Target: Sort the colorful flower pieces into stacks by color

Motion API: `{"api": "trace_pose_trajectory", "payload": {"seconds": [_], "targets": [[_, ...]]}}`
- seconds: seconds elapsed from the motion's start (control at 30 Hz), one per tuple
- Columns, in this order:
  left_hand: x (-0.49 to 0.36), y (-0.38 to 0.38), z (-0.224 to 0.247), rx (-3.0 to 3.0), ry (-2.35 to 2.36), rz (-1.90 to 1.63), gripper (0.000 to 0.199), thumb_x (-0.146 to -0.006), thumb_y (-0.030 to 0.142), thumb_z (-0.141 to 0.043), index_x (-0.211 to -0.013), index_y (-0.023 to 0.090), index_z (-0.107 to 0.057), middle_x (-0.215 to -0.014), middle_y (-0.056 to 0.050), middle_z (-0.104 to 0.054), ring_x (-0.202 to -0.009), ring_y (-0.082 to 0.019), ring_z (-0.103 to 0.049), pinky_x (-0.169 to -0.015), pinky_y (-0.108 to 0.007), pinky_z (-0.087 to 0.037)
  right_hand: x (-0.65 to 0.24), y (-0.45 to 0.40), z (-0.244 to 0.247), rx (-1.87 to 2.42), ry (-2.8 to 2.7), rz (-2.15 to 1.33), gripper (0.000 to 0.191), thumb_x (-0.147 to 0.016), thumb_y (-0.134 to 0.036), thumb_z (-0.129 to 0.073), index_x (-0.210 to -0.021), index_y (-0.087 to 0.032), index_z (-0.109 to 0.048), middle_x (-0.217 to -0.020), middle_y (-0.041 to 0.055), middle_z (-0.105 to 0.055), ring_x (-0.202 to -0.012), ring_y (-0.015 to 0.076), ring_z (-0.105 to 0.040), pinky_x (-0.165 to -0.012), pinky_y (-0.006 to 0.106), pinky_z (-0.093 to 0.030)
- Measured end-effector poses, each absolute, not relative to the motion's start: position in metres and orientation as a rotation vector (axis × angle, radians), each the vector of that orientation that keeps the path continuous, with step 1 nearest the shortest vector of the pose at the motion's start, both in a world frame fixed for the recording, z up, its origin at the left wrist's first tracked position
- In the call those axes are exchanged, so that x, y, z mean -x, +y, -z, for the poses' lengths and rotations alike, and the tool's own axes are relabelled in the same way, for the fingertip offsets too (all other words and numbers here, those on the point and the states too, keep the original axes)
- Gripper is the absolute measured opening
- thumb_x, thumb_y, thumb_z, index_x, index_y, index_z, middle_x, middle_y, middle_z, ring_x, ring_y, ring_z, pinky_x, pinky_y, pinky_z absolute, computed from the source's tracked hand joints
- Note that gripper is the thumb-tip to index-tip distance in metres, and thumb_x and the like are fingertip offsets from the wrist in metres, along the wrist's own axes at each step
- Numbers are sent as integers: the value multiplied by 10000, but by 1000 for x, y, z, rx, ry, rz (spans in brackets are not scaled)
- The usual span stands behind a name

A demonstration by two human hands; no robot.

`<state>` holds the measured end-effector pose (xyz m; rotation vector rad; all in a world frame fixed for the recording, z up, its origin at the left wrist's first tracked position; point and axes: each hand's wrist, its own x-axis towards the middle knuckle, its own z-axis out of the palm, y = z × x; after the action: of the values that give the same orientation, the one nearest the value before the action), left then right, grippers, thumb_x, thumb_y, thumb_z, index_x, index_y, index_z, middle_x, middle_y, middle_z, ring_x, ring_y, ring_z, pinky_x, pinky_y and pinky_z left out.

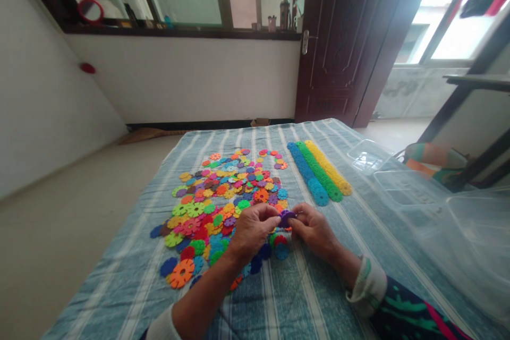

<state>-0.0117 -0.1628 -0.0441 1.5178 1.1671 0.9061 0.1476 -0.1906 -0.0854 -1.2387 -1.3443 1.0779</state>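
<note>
Purple snowflake discs point(286, 218), slotted plastic pieces, are pinched between my two hands just above the cloth. My left hand point(255, 226) grips their left side with thumb and forefinger, while my right hand point(313, 226) pinches the right side. How many discs are held I cannot tell. Beneath and left of my hands spreads a loose pile of multicoloured snowflake discs point(221, 189). Beyond my right hand lie three long overlapping rows: a blue row point(306, 172), a green row point(322, 172) and a yellow row point(329, 166).
A striped blue-grey cloth point(131, 281) covers the table. Clear plastic containers point(410, 191) stand along the right side. Behind are a dark red door point(334, 37) and a window ledge point(179, 33) with a thermos flask point(284, 12) on it.
</note>
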Motion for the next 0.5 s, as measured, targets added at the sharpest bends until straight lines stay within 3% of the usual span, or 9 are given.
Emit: {"api": "trace_pose_trajectory", "payload": {"seconds": [0.5], "targets": [[9,-166,46,-1439,1138,-890,130,-644,277,-665,-709,165,-679,-707,-19,-708,-651,-147,-633,-606,-240,-488,-151,-188,89,1248,-1413,-1031,170,-788,-338,-590,-865,-188,-568,-494,-65,-571,-406,73,-427,-435,195,-323]]}}
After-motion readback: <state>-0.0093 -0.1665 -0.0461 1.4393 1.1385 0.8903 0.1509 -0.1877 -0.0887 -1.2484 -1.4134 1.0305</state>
